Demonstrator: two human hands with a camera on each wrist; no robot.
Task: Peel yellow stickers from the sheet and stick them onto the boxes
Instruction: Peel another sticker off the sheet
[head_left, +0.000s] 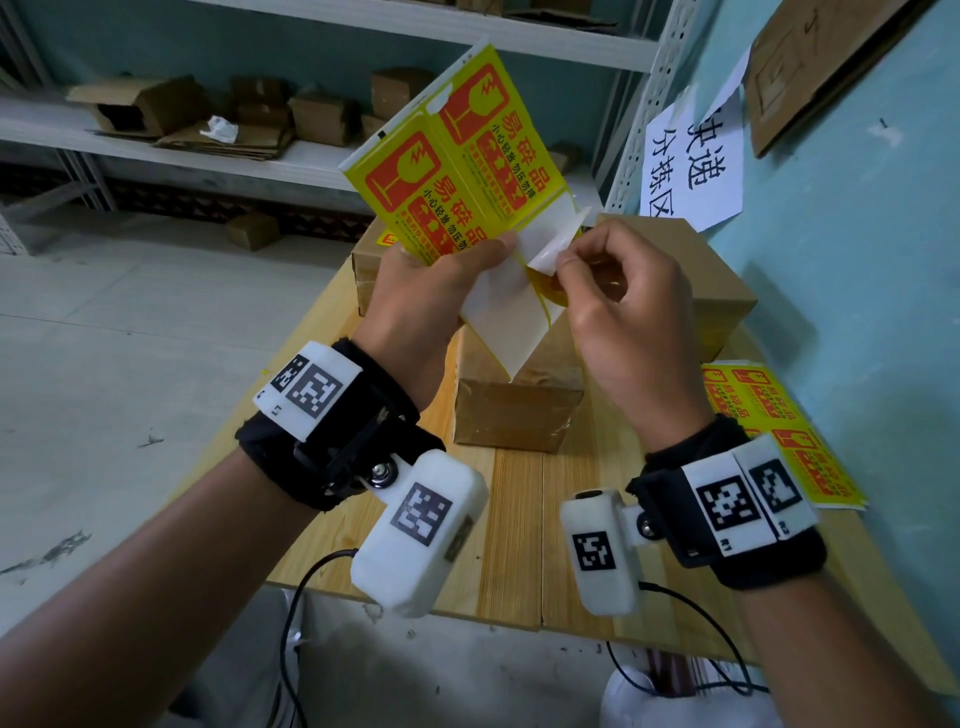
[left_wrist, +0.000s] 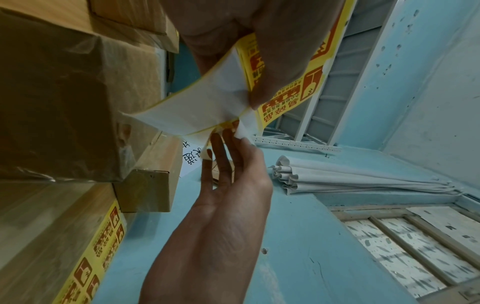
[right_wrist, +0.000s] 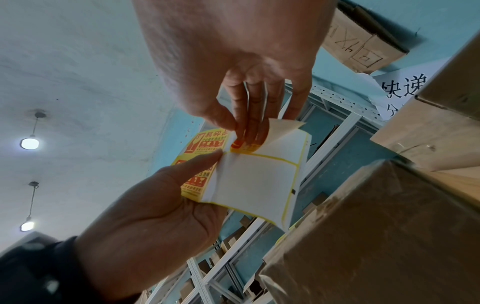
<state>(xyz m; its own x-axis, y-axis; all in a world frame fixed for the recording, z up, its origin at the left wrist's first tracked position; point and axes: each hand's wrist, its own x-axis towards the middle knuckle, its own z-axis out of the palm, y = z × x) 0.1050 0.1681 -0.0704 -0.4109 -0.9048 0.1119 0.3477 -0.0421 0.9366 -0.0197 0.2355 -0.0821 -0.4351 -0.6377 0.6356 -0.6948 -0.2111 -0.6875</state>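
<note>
My left hand (head_left: 485, 252) holds up a sheet of yellow fragile stickers (head_left: 467, 171), thumb on its face and fingers behind it. The sheet's lower part is bare white backing (right_wrist: 254, 181). My right hand (head_left: 566, 267) pinches the corner of a sticker (head_left: 550, 239) that is partly peeled off, its white sticky back turned towards me. In the right wrist view the peeled sticker (right_wrist: 281, 131) curls away from the sheet under the fingertips (right_wrist: 255, 135). Below my hands stands a small taped cardboard box (head_left: 514, 410). A bigger box (head_left: 711, 291) stands at the right.
A third box (head_left: 366, 265) at the back left carries a yellow sticker (head_left: 387, 240). Another sticker sheet (head_left: 769, 415) lies on the wooden table (head_left: 519, 519) by the teal wall. Metal shelving (head_left: 311, 156) with cardboard stands beyond the table.
</note>
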